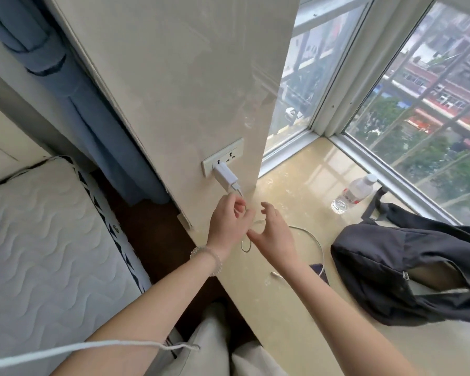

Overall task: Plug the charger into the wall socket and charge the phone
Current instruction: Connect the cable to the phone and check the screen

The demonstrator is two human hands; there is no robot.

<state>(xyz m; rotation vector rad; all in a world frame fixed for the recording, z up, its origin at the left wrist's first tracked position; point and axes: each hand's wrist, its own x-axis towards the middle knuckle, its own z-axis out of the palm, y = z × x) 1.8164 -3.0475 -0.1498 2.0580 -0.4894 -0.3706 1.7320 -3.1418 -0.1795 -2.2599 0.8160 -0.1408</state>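
A white charger (225, 176) sits plugged into the wall socket (223, 158) on the cream pillar. Its white cable (314, 240) leaves the charger's lower end, loops over the window sill and runs to the dark phone (320, 271), which lies flat on the sill, mostly hidden behind my right forearm. My left hand (229, 221) is just below the charger, fingers pinched on the cable near the plug end. My right hand (272, 232) hovers beside it with fingers spread, holding nothing.
A black backpack (407, 270) lies on the beige sill (296, 321) to the right. A clear water bottle (354, 192) lies near the window (418, 104). A mattress (46, 240) is at left, a blue curtain (92, 126) behind it. A small loose connector (276, 274) lies beside the phone.
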